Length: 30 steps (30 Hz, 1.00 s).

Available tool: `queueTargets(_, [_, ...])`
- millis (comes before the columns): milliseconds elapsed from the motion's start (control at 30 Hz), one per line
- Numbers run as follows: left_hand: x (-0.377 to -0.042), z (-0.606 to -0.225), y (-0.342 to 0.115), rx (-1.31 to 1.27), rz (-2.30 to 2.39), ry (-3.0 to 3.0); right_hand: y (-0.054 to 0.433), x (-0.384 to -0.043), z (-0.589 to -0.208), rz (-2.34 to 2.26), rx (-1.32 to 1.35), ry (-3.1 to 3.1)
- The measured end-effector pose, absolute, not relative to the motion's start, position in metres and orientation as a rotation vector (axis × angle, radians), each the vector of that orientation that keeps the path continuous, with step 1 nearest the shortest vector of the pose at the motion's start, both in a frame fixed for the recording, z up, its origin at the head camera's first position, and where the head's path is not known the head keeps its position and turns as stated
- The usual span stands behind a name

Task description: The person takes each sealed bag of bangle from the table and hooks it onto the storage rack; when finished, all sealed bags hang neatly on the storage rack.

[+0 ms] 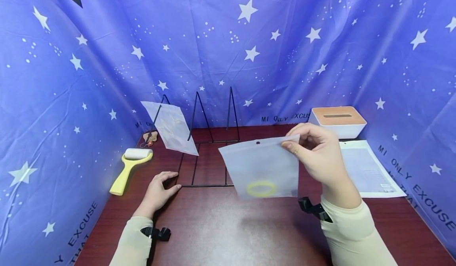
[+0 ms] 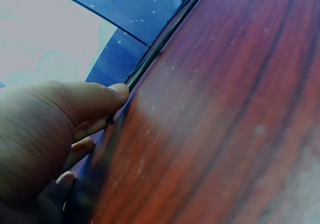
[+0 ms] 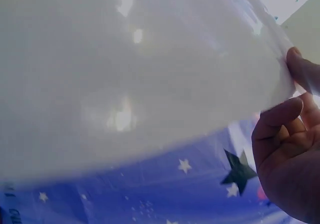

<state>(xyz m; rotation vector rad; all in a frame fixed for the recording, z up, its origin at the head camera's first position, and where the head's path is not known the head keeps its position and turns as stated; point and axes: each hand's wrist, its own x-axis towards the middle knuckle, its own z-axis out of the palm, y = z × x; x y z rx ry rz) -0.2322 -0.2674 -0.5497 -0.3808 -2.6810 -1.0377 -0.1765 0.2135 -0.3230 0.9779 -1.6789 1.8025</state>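
Observation:
My right hand (image 1: 317, 151) pinches the upper right corner of a frosted plastic bag (image 1: 261, 163) between thumb and fingers. The bag has a small hole near its top edge, and a yellow ring (image 1: 261, 188) shows through its lower part. In the right wrist view the bag (image 3: 150, 74) spreads from the pinching fingertips across most of the picture. At the front left corner of a black wire rack (image 1: 210, 185), my left hand (image 1: 159, 190) grips the frame, its thumb (image 2: 107, 98) along the wire. Another frosted bag (image 1: 171, 127) stands tilted in the rack's left slot.
A yellow-handled lint roller (image 1: 130, 169) lies left of the rack, with a small brown charm (image 1: 151, 136) behind it. On the right are a white tissue box (image 1: 338, 125) with a wooden lid and a flat white-edged pouch (image 1: 370, 169). Starry blue curtains (image 1: 199, 28) border the table.

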Motion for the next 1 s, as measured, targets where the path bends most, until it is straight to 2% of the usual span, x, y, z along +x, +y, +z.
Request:
queueTargets(400, [-0.233, -0.550, -0.267, -0.389, -1.039, -2.675, 0.179, -0.190, -0.332, 1.803, 0.859, -1.739])
queueTargets(1000, [-0.232, -0.550, -0.267, -0.395, -1.021, -2.672, 0.144, -0.206, -0.352, 1.906, 0.833, -1.765])
